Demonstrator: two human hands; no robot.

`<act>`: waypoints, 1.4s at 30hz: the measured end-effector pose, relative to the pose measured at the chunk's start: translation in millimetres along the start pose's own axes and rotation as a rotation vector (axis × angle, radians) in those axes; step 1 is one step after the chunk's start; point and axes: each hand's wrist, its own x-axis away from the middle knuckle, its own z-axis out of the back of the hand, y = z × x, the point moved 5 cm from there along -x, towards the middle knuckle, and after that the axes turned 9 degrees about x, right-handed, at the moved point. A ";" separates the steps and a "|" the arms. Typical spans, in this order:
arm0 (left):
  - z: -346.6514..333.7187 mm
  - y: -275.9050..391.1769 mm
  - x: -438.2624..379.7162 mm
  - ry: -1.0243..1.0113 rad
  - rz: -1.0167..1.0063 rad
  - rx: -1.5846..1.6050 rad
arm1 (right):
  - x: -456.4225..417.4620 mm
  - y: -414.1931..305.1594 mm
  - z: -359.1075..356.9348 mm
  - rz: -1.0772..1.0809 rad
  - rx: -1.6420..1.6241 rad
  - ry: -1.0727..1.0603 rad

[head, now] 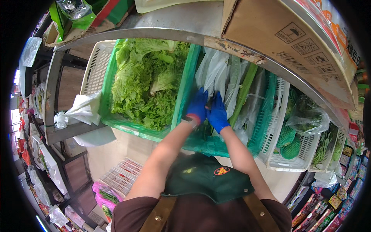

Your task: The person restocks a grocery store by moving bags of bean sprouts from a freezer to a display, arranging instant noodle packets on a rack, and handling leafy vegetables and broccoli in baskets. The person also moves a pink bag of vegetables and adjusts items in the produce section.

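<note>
Both hands wear blue gloves and reach into a crate lined with green plastic (208, 142). My left hand (198, 106) lies along the crate's left side, at the lower ends of long vegetables in clear plastic wrap (213, 69). Close beside it, my right hand (218, 113) points its fingers at the same wrapped ends. The fingertips overlap the plastic, and whether they grip it is unclear. To the right of my hands lie a wrapped long green vegetable (233, 78) and a bare green stalk (243, 92).
Leafy lettuce (147, 84) fills the crate at left. A metal shelf edge (174, 32) curves above, carrying a cardboard box (278, 37). White baskets (304, 150) with net-wrapped produce (290, 148) stand at right. White plastic bags (87, 108) hang at left; a stacked basket (124, 177) sits below.
</note>
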 end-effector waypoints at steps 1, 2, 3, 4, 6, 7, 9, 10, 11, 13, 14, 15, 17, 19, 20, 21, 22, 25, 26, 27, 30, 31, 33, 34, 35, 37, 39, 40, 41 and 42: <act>-0.9 -1.2 7.9 -0.049 -0.013 -0.042 | 11.9 0.3 1.5 -0.003 -0.105 -0.053; 10.0 8.4 10.0 -0.046 -0.023 0.039 | 23.7 1.6 5.2 -0.017 -0.210 -0.100; 32.3 25.4 11.4 -0.045 -0.026 0.120 | 37.1 -8.7 24.6 -0.089 -0.397 -0.169; 54.7 42.6 10.7 -0.048 -0.030 0.201 | 49.5 -16.1 37.3 -0.164 -0.587 -0.235; 84.1 61.5 6.8 -0.045 0.249 1.595 | 64.6 -23.8 59.3 -0.072 -0.784 -0.113; 95.3 74.6 7.2 -0.020 0.403 2.289 | 70.4 -24.9 65.9 -0.024 -0.884 -0.059; 113.0 90.4 -0.1 -0.064 0.293 2.330 | 75.6 -19.0 59.5 -0.112 -0.990 -0.117; 113.0 94.0 -2.8 -0.079 0.268 2.388 | 78.8 -19.6 60.8 -0.180 -1.062 -0.158; 114.1 97.3 -4.5 -0.095 0.243 2.445 | 81.7 -19.9 59.3 -0.250 -1.133 -0.200; 117.5 103.4 -5.3 -0.117 0.258 2.393 | 85.2 -20.4 54.4 -0.251 -1.119 -0.203; 118.7 106.3 -5.2 -0.117 0.269 2.378 | 87.6 -19.5 52.0 -0.253 -1.110 -0.204; 118.1 107.7 -4.7 -0.117 0.281 2.363 | 90.5 -18.3 50.3 -0.247 -1.104 -0.204; 116.7 107.7 -5.1 -0.140 0.235 2.366 | 93.6 -16.5 47.1 -0.225 -1.095 -0.205; 110.7 103.4 -7.6 -0.163 0.240 2.381 | 99.6 -15.2 45.3 -0.213 -1.074 -0.217; 103.8 97.7 -12.3 -0.177 0.260 2.394 | 101.0 -14.4 45.8 -0.201 -1.063 -0.217; 94.3 90.1 -18.3 -0.196 0.281 2.405 | 103.9 -13.2 45.2 -0.194 -1.077 -0.209; 74.5 65.0 -31.0 -0.048 0.225 1.987 | 107.4 -11.6 43.3 -0.184 -1.085 -0.204; 40.1 41.4 -78.0 0.196 0.050 0.781 | 120.3 -1.5 32.7 -0.156 -1.135 -0.203; 54.4 66.1 -96.7 0.192 -0.038 0.418 | 125.1 0.8 32.4 -0.170 -1.211 -0.204; 64.0 84.6 -111.9 0.210 -0.141 0.064 | 129.2 0.8 34.2 -0.175 -1.280 -0.201; 10.1 4.7 -128.5 0.067 -0.119 0.049 | 141.2 -19.4 62.1 -0.039 -0.862 -0.172; 0.3 -2.7 -132.1 -0.008 -0.007 0.075 | 149.2 -16.1 60.4 -0.063 -0.979 -0.157; -5.8 3.0 -133.7 0.076 -0.049 -0.077 | 156.7 -11.8 71.0 -0.101 -0.930 -0.156; -7.0 7.8 -133.1 0.105 -0.036 -0.012 | 160.4 -7.2 71.8 -0.138 -0.944 -0.163; -5.9 12.1 -132.0 0.135 -0.020 0.049 | 164.3 -2.6 71.1 -0.170 -0.961 -0.172; -3.9 12.8 -130.0 0.160 0.021 0.061 | 167.6 3.5 70.6 -0.179 -1.000 -0.163; -2.7 2.9 -127.2 0.160 0.074 -0.039 | 166.4 6.2 71.5 -0.127 -1.041 -0.135; 0.3 -9.4 -122.1 0.185 0.053 -0.198 | 164.7 5.8 71.3 -0.141 -1.011 -0.123; 0.4 -23.2 -118.8 0.126 0.097 -0.235 | 161.2 4.1 72.1 -0.140 -0.981 -0.128; -1.0 -36.2 -115.2 0.071 0.152 -0.267 | 157.9 2.5 72.8 -0.132 -0.948 -0.142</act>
